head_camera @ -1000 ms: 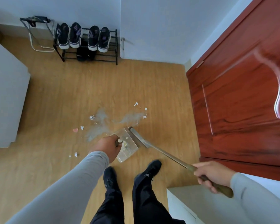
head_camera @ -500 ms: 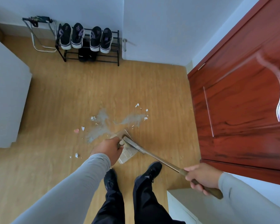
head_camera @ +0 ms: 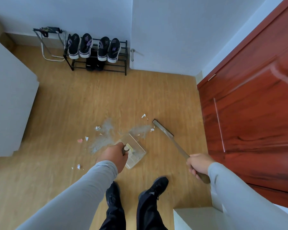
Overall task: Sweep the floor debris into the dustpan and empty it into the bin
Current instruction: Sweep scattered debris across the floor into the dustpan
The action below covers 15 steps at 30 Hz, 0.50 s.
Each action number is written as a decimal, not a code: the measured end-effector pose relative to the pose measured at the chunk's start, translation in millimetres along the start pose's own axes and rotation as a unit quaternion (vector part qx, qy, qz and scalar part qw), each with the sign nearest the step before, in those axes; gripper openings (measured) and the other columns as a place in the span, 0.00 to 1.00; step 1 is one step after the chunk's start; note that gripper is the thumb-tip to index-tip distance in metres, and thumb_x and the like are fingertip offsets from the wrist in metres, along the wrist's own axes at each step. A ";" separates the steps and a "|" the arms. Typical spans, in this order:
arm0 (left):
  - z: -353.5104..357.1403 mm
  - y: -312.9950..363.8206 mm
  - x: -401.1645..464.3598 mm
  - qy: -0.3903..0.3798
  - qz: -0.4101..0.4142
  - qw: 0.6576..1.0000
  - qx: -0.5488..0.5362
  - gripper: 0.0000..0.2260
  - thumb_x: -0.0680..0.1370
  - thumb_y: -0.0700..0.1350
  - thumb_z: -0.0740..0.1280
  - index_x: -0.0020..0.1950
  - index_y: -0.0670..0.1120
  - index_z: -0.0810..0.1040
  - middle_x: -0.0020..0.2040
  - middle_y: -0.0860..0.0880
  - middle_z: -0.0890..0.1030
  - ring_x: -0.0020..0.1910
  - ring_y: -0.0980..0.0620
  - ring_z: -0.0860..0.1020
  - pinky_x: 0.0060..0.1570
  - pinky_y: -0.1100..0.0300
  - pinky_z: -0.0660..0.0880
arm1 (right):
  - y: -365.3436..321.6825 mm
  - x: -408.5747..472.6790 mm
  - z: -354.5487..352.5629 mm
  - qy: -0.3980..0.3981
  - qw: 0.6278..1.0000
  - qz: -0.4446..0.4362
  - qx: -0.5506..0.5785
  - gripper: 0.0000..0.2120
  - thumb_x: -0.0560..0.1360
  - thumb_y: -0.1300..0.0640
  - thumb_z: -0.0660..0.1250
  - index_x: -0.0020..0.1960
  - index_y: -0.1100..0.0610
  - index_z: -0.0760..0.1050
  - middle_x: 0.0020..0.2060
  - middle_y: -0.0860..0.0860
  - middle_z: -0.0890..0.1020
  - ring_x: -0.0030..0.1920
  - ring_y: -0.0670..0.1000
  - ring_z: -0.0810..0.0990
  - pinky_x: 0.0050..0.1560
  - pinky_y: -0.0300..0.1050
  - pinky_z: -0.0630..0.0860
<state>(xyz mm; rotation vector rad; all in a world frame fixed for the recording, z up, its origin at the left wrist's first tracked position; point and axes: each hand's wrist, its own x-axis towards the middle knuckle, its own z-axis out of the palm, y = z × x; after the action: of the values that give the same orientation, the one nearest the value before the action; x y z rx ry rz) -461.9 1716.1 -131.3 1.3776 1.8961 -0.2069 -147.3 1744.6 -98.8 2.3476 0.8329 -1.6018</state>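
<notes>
Right hand (head_camera: pixel 199 165), gripping the broom (head_camera: pixel 163 128) handle, is swinging the head back out from the dustpan (head_camera: pixel 136 147) mouth to beyond the right-hand dust patch (head_camera: pixel 140 130), while left hand (head_camera: pixel 113 156) is holding the dustpan handle on the floor, suggesting another stroke toward the pan.

open floor (head_camera: pixel 106 100) lies beyond the dustpan (head_camera: pixel 136 151). a red door (head_camera: pixel 249 122) hems the right; a shoe rack (head_camera: pixel 98 60) lines the far wall.
</notes>
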 end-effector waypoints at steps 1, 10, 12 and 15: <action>1.7 2.0 2.6 0.000 -0.002 1.000 0.001 0.08 0.82 0.52 0.60 0.45 0.51 0.70 0.38 0.53 0.78 0.35 0.52 0.78 0.34 0.58 0.76 | -5.3 7.9 4.5 -0.009 1.000 0.000 -0.017 0.20 0.75 0.63 0.62 0.66 0.57 0.74 0.33 0.58 0.80 0.30 0.53 0.73 0.29 0.42 0.71; -1.8 17.6 15.2 0.008 0.003 1.000 0.011 0.06 0.82 0.53 0.59 0.49 0.52 0.70 0.40 0.52 0.79 0.36 0.51 0.79 0.36 0.57 0.79 | 8.6 -25.9 -0.1 -0.112 0.982 -0.011 -0.149 0.30 0.76 0.65 0.61 0.77 0.53 0.65 0.32 0.55 0.80 0.23 0.49 0.72 0.21 0.39 0.70; -4.3 17.7 15.9 0.008 0.005 1.000 0.017 0.06 0.82 0.53 0.59 0.49 0.52 0.70 0.40 0.52 0.78 0.37 0.51 0.79 0.37 0.56 0.79 | 12.5 -37.9 -34.6 -0.116 0.988 -0.008 -0.103 0.27 0.76 0.64 0.64 0.73 0.51 0.72 0.30 0.54 0.79 0.23 0.48 0.70 0.22 0.38 0.67; -5.3 15.9 13.5 0.009 0.009 1.000 0.014 0.06 0.82 0.53 0.59 0.50 0.52 0.70 0.40 0.52 0.78 0.37 0.51 0.78 0.37 0.57 0.78 | 16.7 -53.9 -60.0 -0.103 0.992 -0.018 -0.067 0.24 0.76 0.64 0.64 0.71 0.51 0.74 0.30 0.55 0.77 0.23 0.48 0.69 0.24 0.37 0.66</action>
<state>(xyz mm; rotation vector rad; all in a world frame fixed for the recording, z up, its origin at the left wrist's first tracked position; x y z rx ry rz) -452.3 1735.3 -131.9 1.4182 1.9016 -0.2143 -104.4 1738.8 -28.7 2.0462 0.9117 -1.7088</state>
